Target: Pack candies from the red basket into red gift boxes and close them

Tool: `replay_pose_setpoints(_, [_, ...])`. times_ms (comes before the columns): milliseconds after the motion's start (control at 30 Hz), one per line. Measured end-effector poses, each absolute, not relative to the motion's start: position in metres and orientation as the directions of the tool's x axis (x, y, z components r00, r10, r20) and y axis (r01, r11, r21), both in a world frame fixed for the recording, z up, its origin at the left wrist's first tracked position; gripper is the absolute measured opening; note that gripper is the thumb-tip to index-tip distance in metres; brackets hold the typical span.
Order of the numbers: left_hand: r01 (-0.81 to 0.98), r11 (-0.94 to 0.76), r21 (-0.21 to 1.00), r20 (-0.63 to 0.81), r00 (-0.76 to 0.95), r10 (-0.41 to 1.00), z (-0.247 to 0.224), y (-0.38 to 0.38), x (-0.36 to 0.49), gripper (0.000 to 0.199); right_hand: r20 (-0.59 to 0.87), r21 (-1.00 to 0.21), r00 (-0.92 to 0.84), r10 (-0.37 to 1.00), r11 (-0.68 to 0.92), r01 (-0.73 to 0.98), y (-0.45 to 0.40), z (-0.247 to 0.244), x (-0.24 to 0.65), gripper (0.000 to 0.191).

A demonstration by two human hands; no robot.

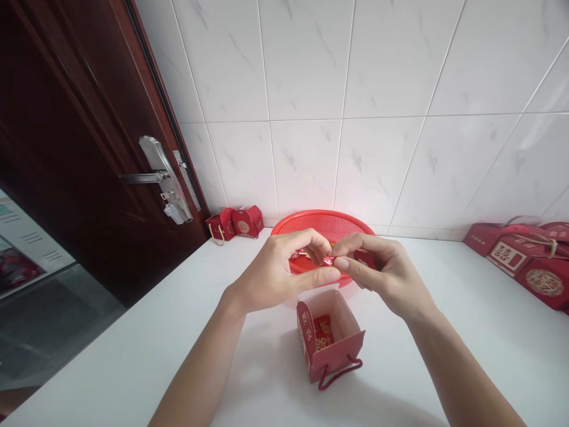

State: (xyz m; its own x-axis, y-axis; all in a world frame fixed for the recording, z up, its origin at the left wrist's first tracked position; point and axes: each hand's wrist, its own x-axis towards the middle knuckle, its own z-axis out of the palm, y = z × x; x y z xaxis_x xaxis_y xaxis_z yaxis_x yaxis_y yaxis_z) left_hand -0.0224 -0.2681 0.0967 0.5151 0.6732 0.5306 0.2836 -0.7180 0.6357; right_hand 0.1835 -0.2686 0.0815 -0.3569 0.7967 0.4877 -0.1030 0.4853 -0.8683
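The small wrapped candy [329, 260] was a shiny red piece with pale, glinting patches, and much of it was covered by fingertips. It was up in the air between the two hands, over the near side of the red basket [320, 220] and beyond the open box [331, 335]. The right hand [386, 270] pinched it between thumb and finger. The left hand [284, 267] was curved at its left, the thumb stretched beneath and the fingers bent close; whether they gripped it too could not be told.

The open box stood on the white table [178, 350], red outside and pale inside, with a dark red cord handle [340, 373] on its near side and a red packet with gold marks [323, 332] inside. The basket had a mesh wall and held a few more wrapped pieces. Two small red boxes [235, 223] sat at the far left by the wall, and larger red boxes [524, 258] at the far right.
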Motion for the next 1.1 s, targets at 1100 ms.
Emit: replay_pose_setpoints(1100, [0.429, -0.698, 0.573, 0.541, 0.442, 0.716, 0.094, -0.261, -0.018, 0.016, 0.371, -0.923, -0.273, 0.888, 0.318, -0.217, -0.259, 0.069, 0.188, 0.028])
